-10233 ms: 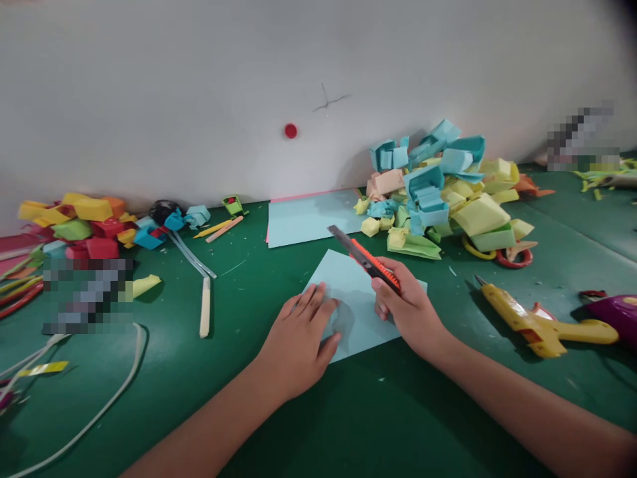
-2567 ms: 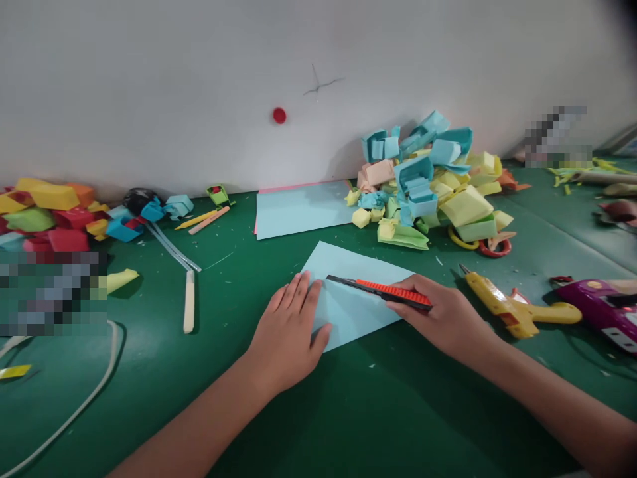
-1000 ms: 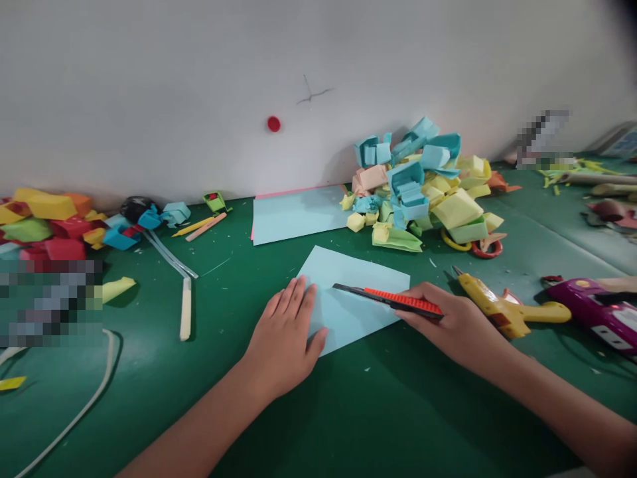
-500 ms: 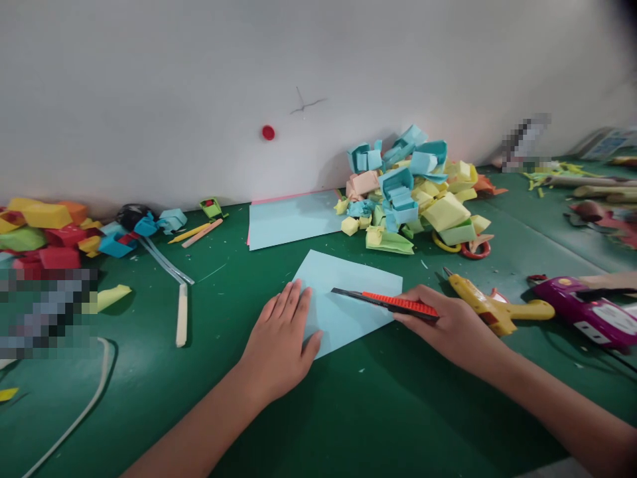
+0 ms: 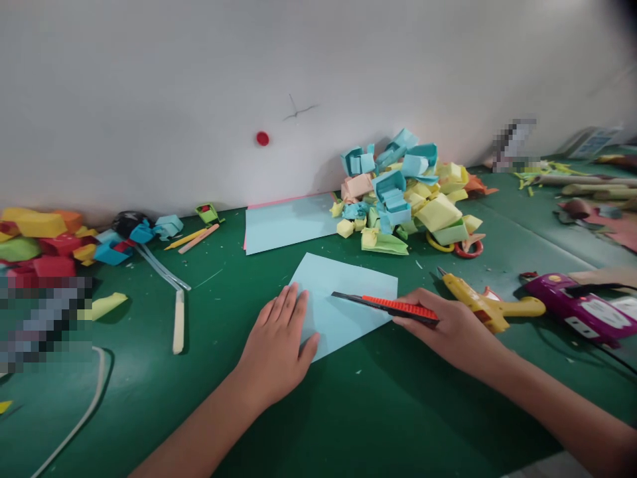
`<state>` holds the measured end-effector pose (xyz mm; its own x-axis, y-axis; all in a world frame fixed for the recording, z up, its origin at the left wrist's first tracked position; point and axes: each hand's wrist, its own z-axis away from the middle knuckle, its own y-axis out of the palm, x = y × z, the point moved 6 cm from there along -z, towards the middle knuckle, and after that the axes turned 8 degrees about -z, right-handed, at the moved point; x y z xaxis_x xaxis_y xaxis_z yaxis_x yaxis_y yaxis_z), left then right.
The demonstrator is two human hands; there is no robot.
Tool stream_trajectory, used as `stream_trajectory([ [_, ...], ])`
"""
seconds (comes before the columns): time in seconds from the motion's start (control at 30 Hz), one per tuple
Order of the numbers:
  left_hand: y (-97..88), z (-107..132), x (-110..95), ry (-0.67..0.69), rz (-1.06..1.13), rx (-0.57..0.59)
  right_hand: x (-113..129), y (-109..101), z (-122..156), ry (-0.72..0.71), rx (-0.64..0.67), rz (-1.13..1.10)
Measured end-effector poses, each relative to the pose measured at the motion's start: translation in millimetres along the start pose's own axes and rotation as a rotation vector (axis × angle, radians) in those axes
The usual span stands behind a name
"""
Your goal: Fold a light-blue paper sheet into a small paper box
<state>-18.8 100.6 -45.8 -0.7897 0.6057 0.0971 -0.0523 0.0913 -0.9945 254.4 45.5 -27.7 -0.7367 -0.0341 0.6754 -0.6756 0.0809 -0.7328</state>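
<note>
A light blue sheet of paper [image 5: 343,279] lies at an angle on the green tabletop [image 5: 348,418]. My left hand [image 5: 276,342] rests flat on its left side, fingers stretched out. In my right hand [image 5: 440,318] is a utility knife [image 5: 398,307] with a red ribbed grip and a dark blade. The knife points left over the paper; whether the blade tip touches it I cannot tell. Behind, by the wall, more blue paper [image 5: 288,222] lies over a pink sheet. Just beyond my right hand is a yellow glue gun [image 5: 482,299].
Folded paper pieces [image 5: 393,199] are heaped against the wall [image 5: 174,99], with scissors [image 5: 468,247] partly under them. A purple power strip [image 5: 582,309] sits at right. On the left are colourful paper boxes [image 5: 44,239], glue sticks [image 5: 162,265] and a pale-handled tool [image 5: 179,322].
The view has shifted slightly, so the background sits a little lower and further left. Both hands, the knife and the blue sheet keep nearly the same arrangement.
</note>
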Motion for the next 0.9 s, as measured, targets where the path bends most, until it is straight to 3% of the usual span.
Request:
stream_trajectory([
  [0.9,-0.1,-0.6,0.8,-0.013,-0.003,0.031,-10.0,-7.7,10.3,0.037,0.015,0.039],
])
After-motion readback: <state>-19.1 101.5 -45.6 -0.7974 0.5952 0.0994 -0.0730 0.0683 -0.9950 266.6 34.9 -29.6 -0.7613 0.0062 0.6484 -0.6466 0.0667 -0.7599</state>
